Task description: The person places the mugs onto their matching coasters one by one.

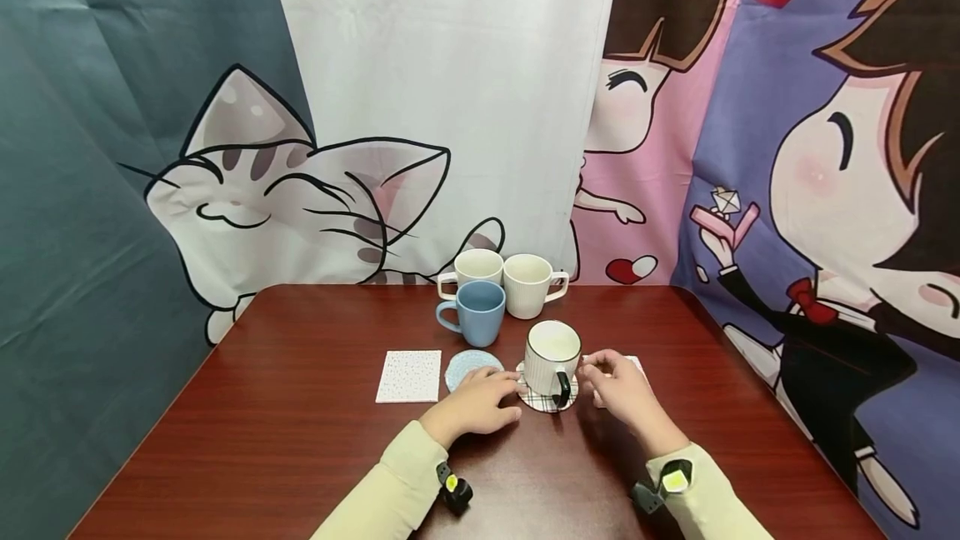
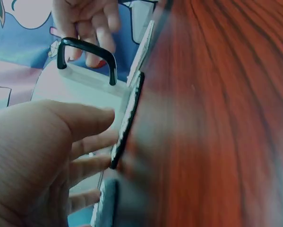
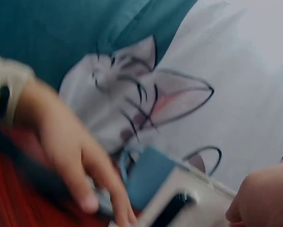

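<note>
Grip slack: fingers of my left hand (image 1: 478,403) reach to the plaid coaster (image 1: 545,404); my right hand (image 1: 622,392), fingers loosely bent, is beside the black-handled mug (image 1: 543,365), contact unclear. Mug stands upright on that coaster; blue mug (image 1: 483,313) behind, two white mugs (image 1: 526,288) farthest.

Cream sleeves (image 1: 393,482), black wrist cameras (image 1: 458,498)

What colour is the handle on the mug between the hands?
The handle is black; it shows best in the left wrist view.
</note>
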{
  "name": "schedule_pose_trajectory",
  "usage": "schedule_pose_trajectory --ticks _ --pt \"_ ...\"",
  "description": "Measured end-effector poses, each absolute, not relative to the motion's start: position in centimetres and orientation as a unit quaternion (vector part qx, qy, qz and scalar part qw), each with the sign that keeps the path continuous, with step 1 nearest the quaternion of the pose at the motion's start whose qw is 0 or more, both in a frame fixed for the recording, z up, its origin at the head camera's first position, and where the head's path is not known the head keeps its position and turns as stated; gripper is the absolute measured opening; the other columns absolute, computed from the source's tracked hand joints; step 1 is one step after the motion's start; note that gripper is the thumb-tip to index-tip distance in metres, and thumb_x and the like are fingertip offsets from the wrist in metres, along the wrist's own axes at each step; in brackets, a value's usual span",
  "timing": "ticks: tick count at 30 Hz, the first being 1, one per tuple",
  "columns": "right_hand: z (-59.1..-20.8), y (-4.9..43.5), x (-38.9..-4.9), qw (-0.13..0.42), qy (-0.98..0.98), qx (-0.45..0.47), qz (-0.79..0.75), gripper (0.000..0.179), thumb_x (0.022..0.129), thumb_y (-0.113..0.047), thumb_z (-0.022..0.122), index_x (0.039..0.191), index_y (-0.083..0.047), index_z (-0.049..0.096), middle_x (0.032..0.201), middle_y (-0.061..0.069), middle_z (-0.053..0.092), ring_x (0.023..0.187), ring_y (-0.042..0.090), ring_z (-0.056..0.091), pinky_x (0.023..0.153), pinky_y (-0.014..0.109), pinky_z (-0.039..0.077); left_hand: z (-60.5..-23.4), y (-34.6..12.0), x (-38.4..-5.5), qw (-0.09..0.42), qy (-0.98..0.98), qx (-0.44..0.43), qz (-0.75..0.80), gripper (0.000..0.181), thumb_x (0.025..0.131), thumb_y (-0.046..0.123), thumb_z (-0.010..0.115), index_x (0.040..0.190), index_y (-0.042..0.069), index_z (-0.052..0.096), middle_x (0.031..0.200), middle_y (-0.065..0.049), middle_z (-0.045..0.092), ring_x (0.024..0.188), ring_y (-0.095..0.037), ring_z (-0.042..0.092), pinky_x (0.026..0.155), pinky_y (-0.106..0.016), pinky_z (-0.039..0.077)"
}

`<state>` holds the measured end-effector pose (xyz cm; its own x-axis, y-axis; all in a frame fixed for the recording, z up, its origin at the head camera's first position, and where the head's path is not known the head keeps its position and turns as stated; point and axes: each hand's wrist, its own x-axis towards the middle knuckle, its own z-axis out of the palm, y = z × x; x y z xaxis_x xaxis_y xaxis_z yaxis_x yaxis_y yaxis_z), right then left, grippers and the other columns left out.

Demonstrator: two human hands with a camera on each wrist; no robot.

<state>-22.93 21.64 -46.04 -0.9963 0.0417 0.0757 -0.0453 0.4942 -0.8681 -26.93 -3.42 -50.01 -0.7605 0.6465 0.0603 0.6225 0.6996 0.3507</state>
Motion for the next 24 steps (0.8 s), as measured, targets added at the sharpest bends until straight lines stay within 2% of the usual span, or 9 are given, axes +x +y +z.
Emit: schedule_pose_trajectory --ticks 3,5,8,12,15,20,24 --pt "-47.4 22.5 -24.0 0.101 -0.908 0.035 0.405 0.030 0.095 -0.005 0.063 0.123 0.003 0.060 0.114 0.019 0.070 0.102 0.035 0.068 0.089 0.049 0.052 -50.0 -2.7 -27.1 0.014 0.929 0.310 0.202 0.034 0.092 0.035 0.067 0.122 0.019 0.065 0.128 0.003 0.065 0.125 -0.028 0.052 0.105 -0.050 0.039" --pt "-48.7 23.0 -24.7 0.107 -0.922 0.066 0.365 0.043 0.092 -0.005 0.067 0.133 0.003 0.055 0.124 0.021 0.067 0.115 0.037 0.064 0.100 0.054 0.046 -50.0 -2.2 -27.2 0.007 0.931 0.279 0.234 0.042 0.089 0.034 0.070 0.126 0.016 0.060 0.123 0.003 0.067 0.119 -0.028 0.054 0.102 -0.048 0.040" --pt "-50.4 23.5 -25.6 0.098 -0.929 0.116 0.338 0.061 0.086 -0.006 0.073 0.141 0.004 0.049 0.131 0.023 0.064 0.123 0.040 0.059 0.106 0.059 0.039 -50.1 -1.4 -27.4 -0.008 0.928 0.239 0.286 0.057 0.086 0.031 0.074 0.136 0.012 0.055 0.122 0.002 0.070 0.114 -0.030 0.055 0.099 -0.048 0.041" --pt "-51.9 23.7 -26.3 0.109 -0.929 0.171 0.309 0.063 0.080 -0.009 0.079 0.137 0.000 0.056 0.127 0.015 0.068 0.123 0.036 0.059 0.108 0.060 0.036 -50.5 -0.5 -27.6 -0.041 0.929 0.211 0.299 0.062 0.081 0.031 0.079 0.137 0.012 0.059 0.114 0.002 0.072 0.104 -0.029 0.056 0.094 -0.048 0.042" --pt "-52.4 23.7 -26.4 0.123 -0.927 0.187 0.300 0.059 0.078 -0.009 0.081 0.133 -0.004 0.060 0.124 0.011 0.070 0.121 0.034 0.061 0.109 0.060 0.035 -50.9 0.0 -27.7 -0.060 0.939 0.199 0.274 0.065 0.079 0.036 0.082 0.137 0.015 0.063 0.116 0.002 0.070 0.099 -0.025 0.053 0.093 -0.047 0.042" --pt "-52.7 23.6 -26.4 0.132 -0.928 0.189 0.291 0.061 0.079 -0.008 0.081 0.135 0.001 0.059 0.132 0.019 0.064 0.128 0.037 0.057 0.114 0.062 0.028 -51.4 0.2 -27.8 -0.084 0.946 0.197 0.245 0.065 0.077 0.038 0.083 0.136 0.017 0.066 0.124 0.001 0.069 0.097 -0.024 0.051 0.090 -0.045 0.042" --pt "-52.8 23.4 -26.3 0.131 -0.932 0.183 0.284 0.062 0.081 -0.008 0.081 0.138 0.004 0.057 0.141 0.024 0.056 0.133 0.040 0.051 0.116 0.059 0.027 -51.5 0.0 -27.7 -0.101 0.947 0.205 0.227 0.063 0.077 0.039 0.084 0.135 0.018 0.067 0.123 0.001 0.069 0.099 -0.026 0.054 0.086 -0.044 0.043"
